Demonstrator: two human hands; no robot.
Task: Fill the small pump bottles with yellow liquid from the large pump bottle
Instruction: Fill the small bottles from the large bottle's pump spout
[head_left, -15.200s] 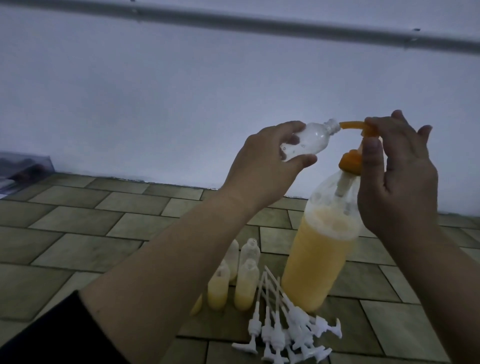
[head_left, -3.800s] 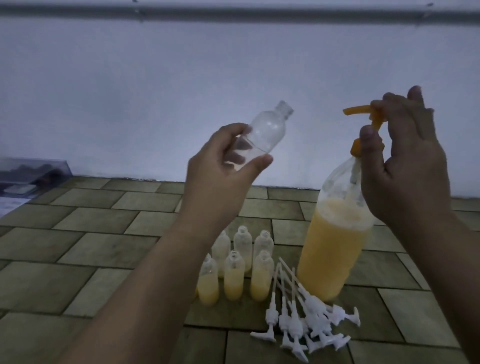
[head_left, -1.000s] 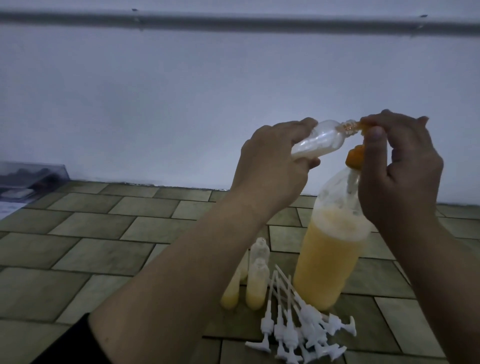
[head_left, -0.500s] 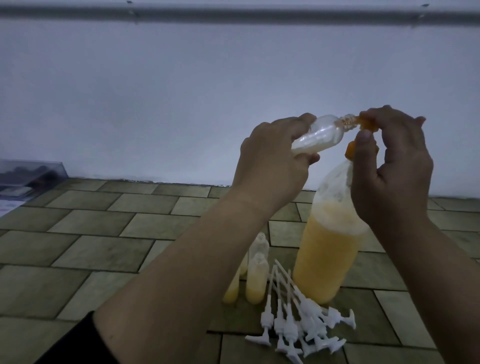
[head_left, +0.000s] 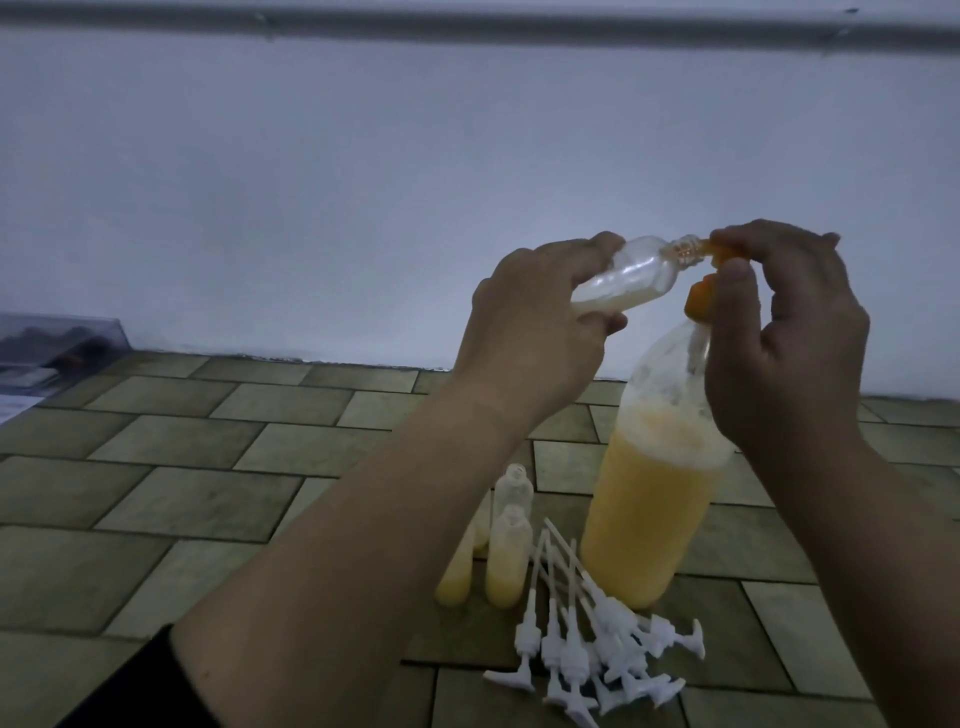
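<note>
Since half-second ago: pale liquid pooled in small bottle (head_left: 631, 275). Filling step; left hand (head_left: 540, 322) grips it on spout, right hand (head_left: 779, 332) pinches orange pump head (head_left: 719, 253). Next: press again.

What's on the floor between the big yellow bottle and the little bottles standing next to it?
In the head view, only the thin tubes of the white pump tops reach into the gap between the large pump bottle and the small bottles; otherwise it's bare tile floor.
</note>
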